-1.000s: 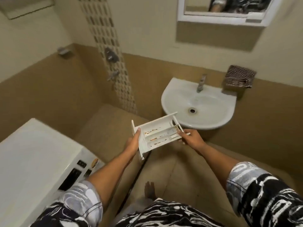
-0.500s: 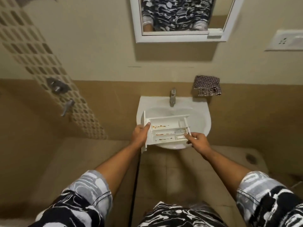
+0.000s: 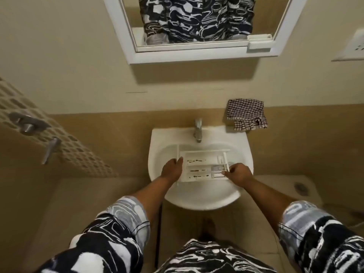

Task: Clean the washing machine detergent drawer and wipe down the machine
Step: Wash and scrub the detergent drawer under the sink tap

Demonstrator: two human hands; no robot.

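Looking down thru the head cam: small bathroom, cream wall up top, tan tile below & on the floor. White wall-hung basin sits centre, chrome tap at its back edge. White-framed mirror above reflects a black/white patterned shirt. Checked cloth hangs on the wall just right of the tap. Socket plate at far right edge, mosaic strip w/ a wall valve at left, floor drain right of the basin. Detergent drawer is held roughly level over the basin bowl, just in front of & below the tap spout, front panel to the left. It has 3 channels inside, each w/ a brown residue streak. Can't tell if its underside touches the porcelain. Left hand grips the front-panel end: thumb up against the panel, other fingers hidden behind/under it. Right hand has fingers curled tight, pinching the rail at the drawer's right end. Vs 0.5 s ago: drawer was over the basin's near rim, now it's further in over the bowl, closer to the tap; both grips look the same. Vs 1 s ago: washer was in frame at left, gone from view now; basin now straight ahead.
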